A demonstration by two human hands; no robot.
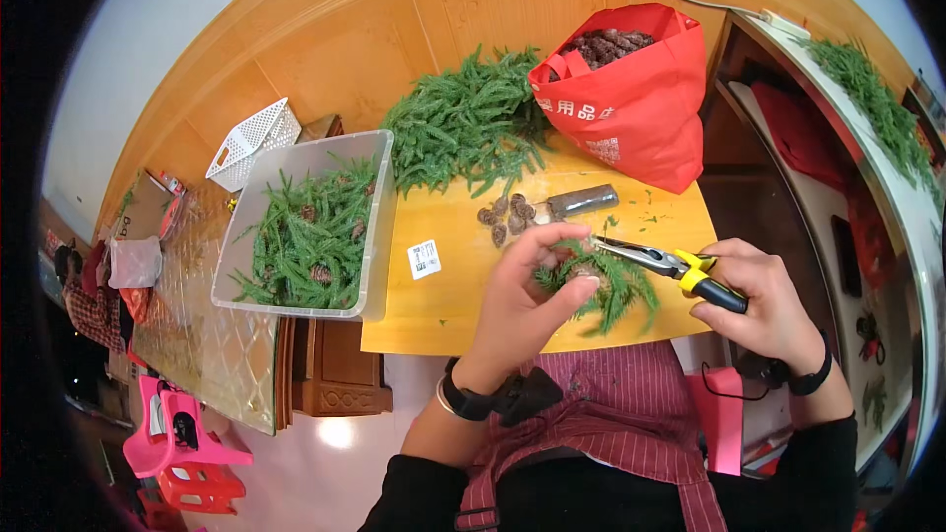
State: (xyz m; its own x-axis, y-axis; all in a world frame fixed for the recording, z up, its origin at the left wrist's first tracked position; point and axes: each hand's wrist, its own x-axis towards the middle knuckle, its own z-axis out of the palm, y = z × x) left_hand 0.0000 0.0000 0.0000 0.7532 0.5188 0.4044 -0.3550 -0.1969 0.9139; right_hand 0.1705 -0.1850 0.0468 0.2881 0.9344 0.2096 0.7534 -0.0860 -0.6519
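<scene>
My left hand (532, 291) curves around a green artificial pine sprig (619, 294) near the table's front edge. Its thumb and index finger arch over the sprig, and the other fingers are partly hidden. In my right hand (759, 300) is a pair of pliers (711, 286) with black and yellow handles. The pliers' pointed jaws reach left to the sprig's top, close to my left fingertips; whether they grip anything there is too small to tell. Just beyond my left hand lie several small brown pine cones (499, 233) and a dark grey bar-shaped piece (583, 200).
A clear plastic bin (371, 281) of pine sprigs with cones stands left on the yellow table (419, 320). More green sprigs (463, 123) are heaped behind. A red bag (650, 113) full of pine cones stands back right. A white label (424, 259) lies left; a white basket (258, 138) sits beyond the bin.
</scene>
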